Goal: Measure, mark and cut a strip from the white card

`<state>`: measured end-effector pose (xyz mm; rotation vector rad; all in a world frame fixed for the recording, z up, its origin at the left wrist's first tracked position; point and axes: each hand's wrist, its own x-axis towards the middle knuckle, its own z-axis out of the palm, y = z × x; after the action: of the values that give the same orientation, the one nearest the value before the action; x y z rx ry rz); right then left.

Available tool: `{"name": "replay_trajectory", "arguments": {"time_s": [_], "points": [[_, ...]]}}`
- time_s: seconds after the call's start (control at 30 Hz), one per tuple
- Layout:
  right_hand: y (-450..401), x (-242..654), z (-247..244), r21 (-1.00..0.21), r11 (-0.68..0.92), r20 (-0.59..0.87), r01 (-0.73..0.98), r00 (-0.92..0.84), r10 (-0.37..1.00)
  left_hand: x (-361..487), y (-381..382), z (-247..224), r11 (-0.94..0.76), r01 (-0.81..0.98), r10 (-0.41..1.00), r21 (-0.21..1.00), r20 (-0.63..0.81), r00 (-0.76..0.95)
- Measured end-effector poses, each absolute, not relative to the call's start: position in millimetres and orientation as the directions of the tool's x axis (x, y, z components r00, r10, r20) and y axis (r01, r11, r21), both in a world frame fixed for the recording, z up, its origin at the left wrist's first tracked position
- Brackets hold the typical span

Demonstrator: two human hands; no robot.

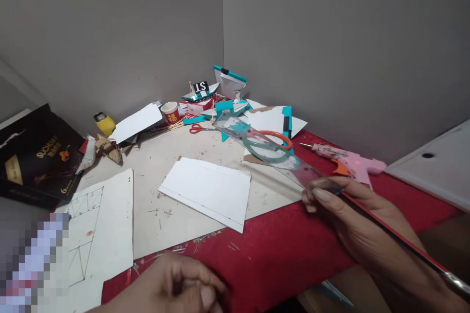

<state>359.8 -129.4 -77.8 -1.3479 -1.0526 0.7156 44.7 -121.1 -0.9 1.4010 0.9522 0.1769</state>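
Observation:
My right hand (363, 210) is raised at the right, its fingers closed on a clear plastic ruler (299, 171) and a red-and-black pencil (385, 230) with a silvery end. The ruler points up and left over the table. Orange scissor handles (277, 136) show beside and through it, looking greenish behind the plastic. At the bottom edge, my left hand (179, 283) has its fingers curled in, with nothing visible in them. Between and beyond my hands lies a white card (211, 190) with a pencil line along its near edge.
A sheet with pencil drawings (113, 225) lies left, near a black box (36, 151). At the back are a paper cup (170, 112), model boats (200, 92), red-handled scissors (196, 128) and a yellow object (105, 124). A pink glue gun (352, 161) rests right on red cloth (264, 244).

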Motion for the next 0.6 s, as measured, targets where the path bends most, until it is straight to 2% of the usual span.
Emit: {"name": "replay_trajectory", "arguments": {"time_s": [0.03,0.07,0.1,0.17,0.27,0.4,0.6], "points": [[-129,360,-78,-0.988,0.121,0.152,0.101,0.407,0.901,41,-119,1,0.009,0.462,0.708,0.887,-0.331,0.623],[-129,359,-77,-0.994,0.107,0.108,0.024,0.421,0.900,35,-111,2,-0.230,0.579,0.778,0.782,-0.211,0.592],[-130,359,-77,-0.995,0.094,0.066,-0.043,0.434,0.898,27,-99,2,-0.451,0.694,0.842,0.561,0.011,0.539],[-131,360,-76,-0.993,0.088,0.043,-0.077,0.462,0.886,13,-65,-3,-0.506,0.761,0.857,0.405,0.137,0.497],[-131,361,-75,-0.995,0.074,0.031,-0.072,0.475,0.880,-2,-20,-20,-0.530,0.811,0.848,0.246,0.141,0.511],[-127,362,-71,-0.996,0.071,0.038,-0.049,0.483,0.875,-5,-5,-41,-0.597,0.795,0.802,0.108,0.079,0.592],[-113,359,-57,-0.997,0.032,-0.002,-0.074,0.421,0.907,-8,-29,-49,-0.656,0.753,0.746,-0.051,0.107,0.658]]}}
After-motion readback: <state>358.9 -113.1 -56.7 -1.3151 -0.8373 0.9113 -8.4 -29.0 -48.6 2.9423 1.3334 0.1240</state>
